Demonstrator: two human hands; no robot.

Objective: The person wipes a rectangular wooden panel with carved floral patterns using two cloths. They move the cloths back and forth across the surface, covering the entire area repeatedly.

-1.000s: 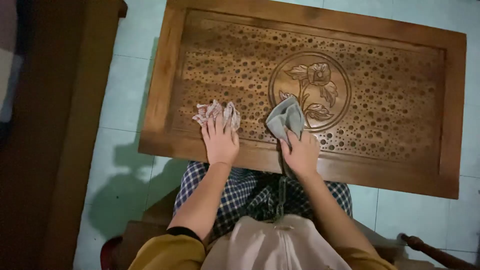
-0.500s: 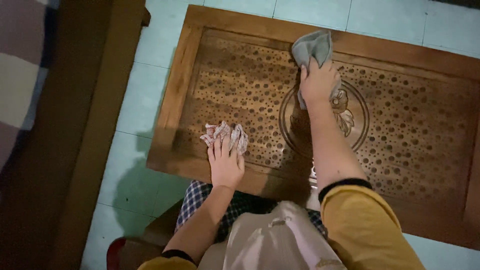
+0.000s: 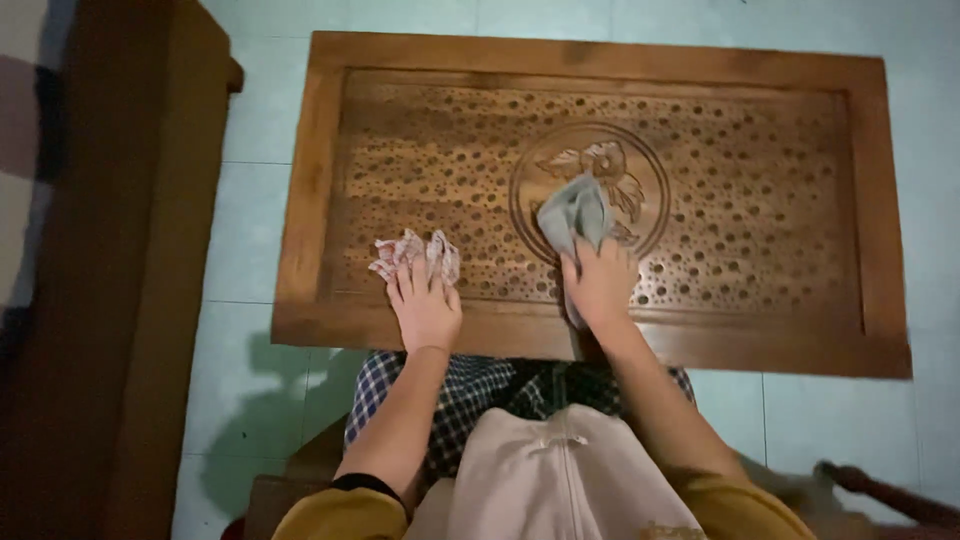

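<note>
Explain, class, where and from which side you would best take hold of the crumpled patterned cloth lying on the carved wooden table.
Probably the bunched folds at the far end of the patterned cloth, pinched from above. The left hand covers its near edge, and it lies flat on the table, so only the raised crumples offer a grip.

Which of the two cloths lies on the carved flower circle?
The plain grey cloth under the right hand; the patterned cloth sits left, on the dotted panel.
</note>
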